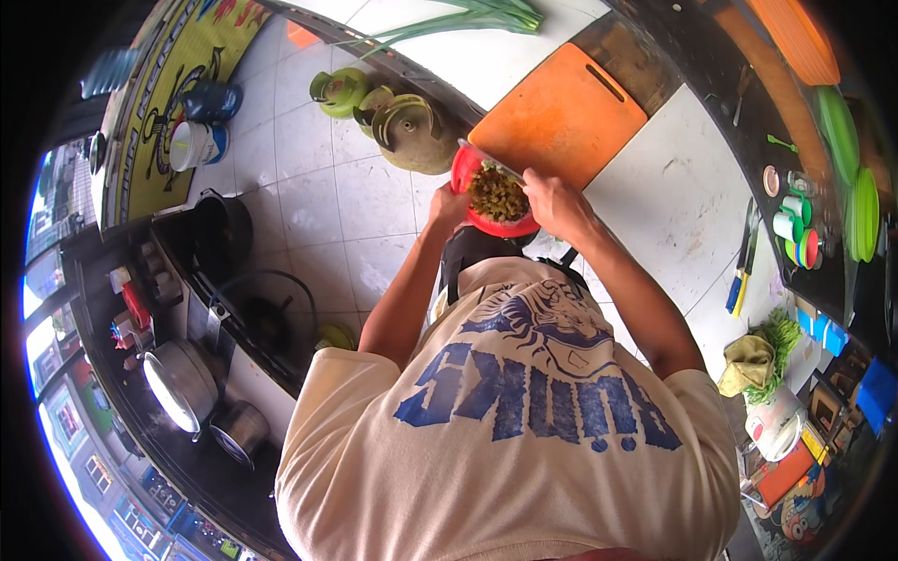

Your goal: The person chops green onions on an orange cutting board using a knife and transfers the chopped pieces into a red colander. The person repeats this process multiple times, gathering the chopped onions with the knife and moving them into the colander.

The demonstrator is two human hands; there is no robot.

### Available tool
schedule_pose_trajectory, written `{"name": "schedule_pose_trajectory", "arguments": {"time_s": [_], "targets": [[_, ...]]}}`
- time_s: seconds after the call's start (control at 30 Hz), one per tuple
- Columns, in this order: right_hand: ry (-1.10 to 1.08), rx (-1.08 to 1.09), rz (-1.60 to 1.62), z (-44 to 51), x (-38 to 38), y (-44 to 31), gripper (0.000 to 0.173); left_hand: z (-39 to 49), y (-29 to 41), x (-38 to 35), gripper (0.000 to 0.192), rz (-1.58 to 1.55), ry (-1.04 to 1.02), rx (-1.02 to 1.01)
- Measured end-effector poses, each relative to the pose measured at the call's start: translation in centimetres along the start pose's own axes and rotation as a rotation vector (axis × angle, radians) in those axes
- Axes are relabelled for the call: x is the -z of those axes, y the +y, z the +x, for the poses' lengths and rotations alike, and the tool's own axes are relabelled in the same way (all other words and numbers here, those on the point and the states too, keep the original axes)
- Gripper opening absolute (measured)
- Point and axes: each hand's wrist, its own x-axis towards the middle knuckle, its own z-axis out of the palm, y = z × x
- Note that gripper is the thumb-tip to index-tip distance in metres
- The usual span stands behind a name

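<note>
My left hand (449,206) grips the left rim of a red plastic bowl (460,170). Small chopped green and brown pieces (497,195) fill much of the bowl. In my right hand (554,203) is a knife (494,159), its blade lying across the bowl's upper edge, close to the pieces; its handle is mostly hidden by my fingers. An orange cutting board (558,112) lies on the white tiled counter just beyond the bowl, with some wet-looking marks on it.
Long green leaves (484,17) lie at the counter's far end. Gas cylinders (414,140) stand on the tiled floor below. Two knives (742,273) rest on the right, near green cups (789,221). Metal pots (182,386) stand on the left, beside a black pan (265,324).
</note>
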Motion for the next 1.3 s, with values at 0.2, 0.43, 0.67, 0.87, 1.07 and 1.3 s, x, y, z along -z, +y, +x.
{"name": "schedule_pose_trajectory", "arguments": {"time_s": [0.2, 0.43, 0.67, 0.87, 1.07, 1.3], "targets": [[0.035, -0.055, 0.021, -2.7, -0.4, -1.1, 0.014, -0.9, 0.7, 1.4, 0.041, -0.012, 0.004, 0.038], [0.158, -0.081, -0.04, -2.3, 0.9, 0.0, 0.012, -3.1, 3.5, 1.5, 0.042, -0.001, 0.006, 0.008], [0.042, -0.12, -0.021, -4.3, -2.5, -0.8, 0.014, -4.0, 5.2, 0.6, 0.042, -0.041, -0.031, 0.131], [0.01, -0.014, 0.134, -6.1, -4.4, -0.2, 0.018, -3.8, 1.8, 2.2, 0.045, -0.061, -0.024, 0.198], [0.061, -0.083, 0.323, -6.5, -0.9, -1.7, 0.023, -6.8, 0.2, 8.7, 0.052, -0.222, 0.031, 0.218], [0.524, -0.386, 0.477, -8.7, 5.4, 1.1, 0.024, -7.5, 12.7, 17.1, 0.056, -0.541, -0.043, -0.075]]}}
